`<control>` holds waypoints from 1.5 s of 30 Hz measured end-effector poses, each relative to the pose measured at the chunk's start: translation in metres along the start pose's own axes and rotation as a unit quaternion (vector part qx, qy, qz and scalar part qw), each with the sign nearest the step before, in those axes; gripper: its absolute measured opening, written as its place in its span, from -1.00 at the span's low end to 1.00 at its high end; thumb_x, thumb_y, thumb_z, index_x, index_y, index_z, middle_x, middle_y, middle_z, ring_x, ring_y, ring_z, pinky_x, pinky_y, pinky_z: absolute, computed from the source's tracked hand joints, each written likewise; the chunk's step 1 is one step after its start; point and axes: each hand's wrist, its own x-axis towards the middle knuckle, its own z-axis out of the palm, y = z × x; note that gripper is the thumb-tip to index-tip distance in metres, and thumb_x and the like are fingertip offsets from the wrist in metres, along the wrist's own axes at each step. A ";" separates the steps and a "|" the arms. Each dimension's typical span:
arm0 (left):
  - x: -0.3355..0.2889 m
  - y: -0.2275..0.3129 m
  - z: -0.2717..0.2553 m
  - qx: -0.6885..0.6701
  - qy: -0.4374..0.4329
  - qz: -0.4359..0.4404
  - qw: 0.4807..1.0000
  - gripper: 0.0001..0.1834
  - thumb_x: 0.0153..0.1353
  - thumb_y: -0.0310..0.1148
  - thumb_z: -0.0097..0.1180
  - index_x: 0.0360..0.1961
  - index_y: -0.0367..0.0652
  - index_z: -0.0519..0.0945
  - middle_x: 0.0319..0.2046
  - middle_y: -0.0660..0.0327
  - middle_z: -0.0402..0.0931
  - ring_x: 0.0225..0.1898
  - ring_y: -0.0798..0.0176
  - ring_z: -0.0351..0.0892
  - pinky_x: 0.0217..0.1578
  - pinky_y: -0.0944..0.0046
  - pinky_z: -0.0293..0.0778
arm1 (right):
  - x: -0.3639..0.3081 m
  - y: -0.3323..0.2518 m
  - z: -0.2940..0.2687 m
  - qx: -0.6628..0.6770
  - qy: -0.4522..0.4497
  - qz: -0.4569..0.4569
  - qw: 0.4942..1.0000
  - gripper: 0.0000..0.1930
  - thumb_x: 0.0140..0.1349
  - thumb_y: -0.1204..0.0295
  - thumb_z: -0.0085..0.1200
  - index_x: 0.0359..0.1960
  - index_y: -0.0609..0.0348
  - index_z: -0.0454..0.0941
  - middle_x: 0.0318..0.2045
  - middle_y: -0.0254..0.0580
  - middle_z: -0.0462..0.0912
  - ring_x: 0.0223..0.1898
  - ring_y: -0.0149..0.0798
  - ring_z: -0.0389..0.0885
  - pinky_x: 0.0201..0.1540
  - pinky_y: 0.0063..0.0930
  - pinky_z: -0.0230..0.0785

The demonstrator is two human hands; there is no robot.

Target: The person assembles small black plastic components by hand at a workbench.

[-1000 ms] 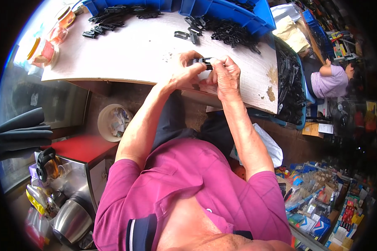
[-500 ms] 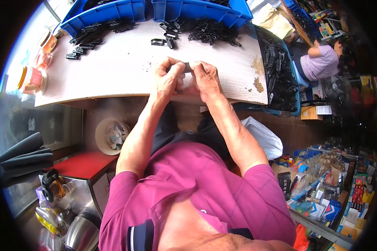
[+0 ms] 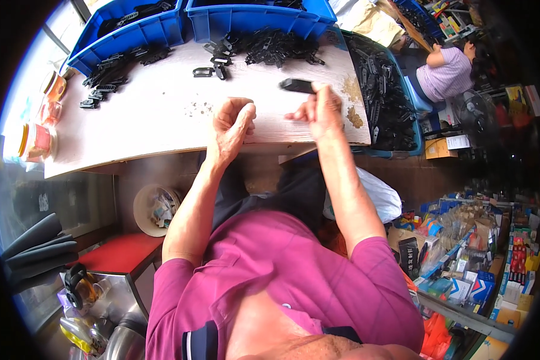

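Note:
My right hand (image 3: 325, 114) is over the right part of the pale table, gripping one end of a long black plastic piece (image 3: 296, 85) between thumb and fingers. The piece points left, away from the palm. To its left, my left hand (image 3: 231, 127) is curled closed near the table's front edge. Whatever its fingers may hold is hidden. Beyond both hands lie loose black plastic clips (image 3: 203, 72) and a larger pile of black parts (image 3: 279, 49). Small crumbs are scattered on the tabletop (image 3: 156, 120) side of my left hand.
Blue bins (image 3: 255, 23) with black parts line the table's far edge. A teal-rimmed tub (image 3: 419, 141) of black parts stands at the right. Jars (image 3: 37, 143) sit at the left edge, with a waste bucket (image 3: 143, 207) below. Another person (image 3: 444, 72) works at far right.
My hands were together at a dark piece; now they are apart. The right hand has moved right with a black piece, while the left stays closed. The view has shifted slightly.

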 end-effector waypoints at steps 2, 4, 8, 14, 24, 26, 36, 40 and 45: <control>0.000 -0.001 0.002 0.032 -0.003 -0.006 0.999 -0.81 0.30 -0.35 0.16 -0.18 -0.24 0.54 -0.44 0.35 0.52 -0.49 0.53 0.44 -0.44 0.48 0.43 | 0.023 -0.023 -0.026 0.009 0.083 -0.001 0.997 -0.66 0.24 0.23 0.01 -0.64 0.14 0.39 -0.89 -0.30 0.23 -0.83 -0.30 0.42 -0.61 -0.03 0.61; 0.001 -0.003 0.001 0.037 -0.006 0.011 0.999 -0.83 0.30 -0.36 0.16 -0.19 -0.24 0.54 -0.45 0.36 0.51 -0.49 0.53 0.43 -0.45 0.49 0.41 | 0.040 -0.050 -0.039 0.027 0.197 -0.006 0.980 -0.64 0.22 0.16 0.03 -0.58 0.17 0.38 -0.89 -0.27 0.21 -0.82 -0.25 0.41 -0.57 0.05 0.59; 0.001 -0.006 0.004 0.047 -0.016 0.042 0.998 -0.86 0.30 -0.38 0.14 -0.22 -0.24 0.55 -0.50 0.38 0.48 -0.52 0.56 0.39 -0.49 0.51 0.35 | 0.058 -0.069 -0.054 -0.019 0.312 -0.051 0.949 -0.67 0.18 0.15 0.10 -0.34 0.20 0.45 -0.81 -0.24 0.27 -0.75 -0.26 0.42 -0.58 -0.07 0.61; 0.004 -0.008 0.006 0.082 -0.015 0.054 0.995 -0.88 0.30 -0.41 0.13 -0.25 -0.25 0.55 -0.55 0.40 0.44 -0.54 0.58 0.34 -0.51 0.52 0.31 | 0.095 -0.042 -0.050 -0.206 0.203 0.004 0.957 -0.74 0.09 0.41 0.25 -0.19 0.17 0.55 -0.77 -0.30 0.29 -0.76 -0.36 0.39 -0.59 -0.22 0.58; 0.002 -0.005 0.008 0.150 0.003 0.068 0.986 -0.89 0.29 -0.44 0.14 -0.28 -0.28 0.56 -0.57 0.41 0.44 -0.53 0.59 0.32 -0.49 0.51 0.31 | 0.112 -0.039 -0.029 -0.513 0.119 0.006 0.850 -0.64 0.05 0.32 0.29 -0.09 0.13 0.63 -0.56 -0.23 0.58 -0.74 -0.42 0.43 -0.69 -0.49 0.46; 0.002 -0.005 0.009 0.149 0.008 0.080 0.986 -0.90 0.28 -0.45 0.13 -0.29 -0.29 0.57 -0.57 0.40 0.44 -0.53 0.59 0.32 -0.48 0.51 0.32 | 0.113 -0.038 -0.032 -0.533 0.128 0.010 0.836 -0.65 0.04 0.29 0.28 -0.12 0.11 0.65 -0.54 -0.20 0.62 -0.71 -0.39 0.50 -0.68 -0.49 0.49; 0.004 -0.003 0.004 0.205 0.009 0.073 0.976 -0.84 0.26 -0.41 0.15 -0.25 -0.30 0.57 -0.54 0.27 0.53 -0.51 0.51 0.44 -0.44 0.44 0.41 | 0.073 -0.036 -0.042 -0.305 0.051 0.044 0.950 -0.79 0.19 0.36 0.15 -0.25 0.25 0.62 -0.76 -0.30 0.44 -0.81 -0.41 0.42 -0.68 -0.43 0.49; 0.021 -0.007 0.009 0.192 0.011 0.045 0.980 -0.70 0.26 -0.30 0.12 -0.09 -0.31 0.58 -0.34 0.12 0.64 -0.43 0.37 0.59 -0.36 0.35 0.50 | 0.040 -0.019 -0.030 -0.226 -0.049 0.079 0.970 -0.80 0.20 0.36 0.12 -0.29 0.28 0.59 -0.82 -0.34 0.35 -0.83 -0.40 0.41 -0.67 -0.36 0.50; 0.035 -0.002 0.027 0.076 -0.029 -0.062 0.995 -0.57 0.30 -0.22 0.12 0.09 -0.26 0.51 -0.17 0.18 0.60 -0.26 0.36 0.59 -0.32 0.38 0.49 | 0.003 0.004 0.002 -0.171 -0.128 0.069 0.974 -0.79 0.22 0.34 0.11 -0.36 0.28 0.61 -0.81 -0.40 0.35 -0.83 -0.51 0.23 -0.71 -0.51 0.35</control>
